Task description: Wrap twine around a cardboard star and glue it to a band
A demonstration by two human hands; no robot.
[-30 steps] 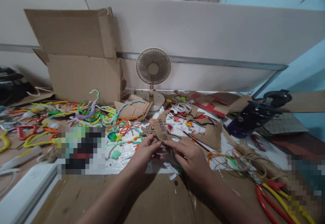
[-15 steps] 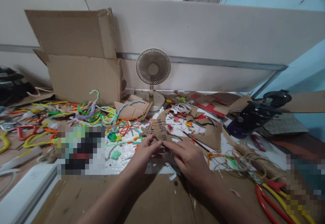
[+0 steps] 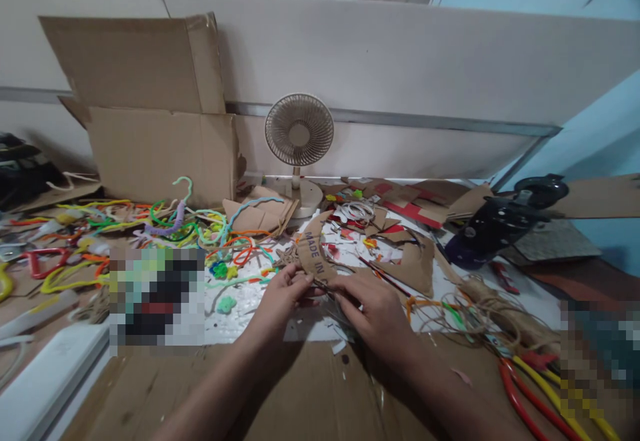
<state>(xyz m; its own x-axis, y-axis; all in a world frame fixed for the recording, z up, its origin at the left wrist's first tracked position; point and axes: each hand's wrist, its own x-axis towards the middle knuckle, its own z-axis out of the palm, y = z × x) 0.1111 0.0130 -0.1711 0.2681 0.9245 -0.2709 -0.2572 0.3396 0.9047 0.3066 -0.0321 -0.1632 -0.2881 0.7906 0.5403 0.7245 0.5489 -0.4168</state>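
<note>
A curved, crescent-like cardboard piece (image 3: 313, 254) printed "MADE IN" stands up between my two hands at the middle of the table. My left hand (image 3: 286, 297) pinches its lower left edge between thumb and fingers. On the other side, my right hand (image 3: 373, 304) is closed on its lower right end, thumb and forefinger near the left fingertips. The bottom of the piece is partly hidden by my fingers. Just behind my left fingers lies a small brown star shape (image 3: 287, 256).
A small fan (image 3: 299, 131) stands at the back, beside a cardboard box (image 3: 163, 154). Colourful pipe cleaners (image 3: 195, 224) crowd the left. To the right are a dark bottle (image 3: 493, 227), a twine roll (image 3: 520, 311) and red-handled scissors (image 3: 520, 387). A cardboard sheet (image 3: 200, 387) lies in front.
The cardboard piece has turned and tilted slightly between my hands. My right fingers have shifted a little along its lower edge. The whole view has drifted slightly.
</note>
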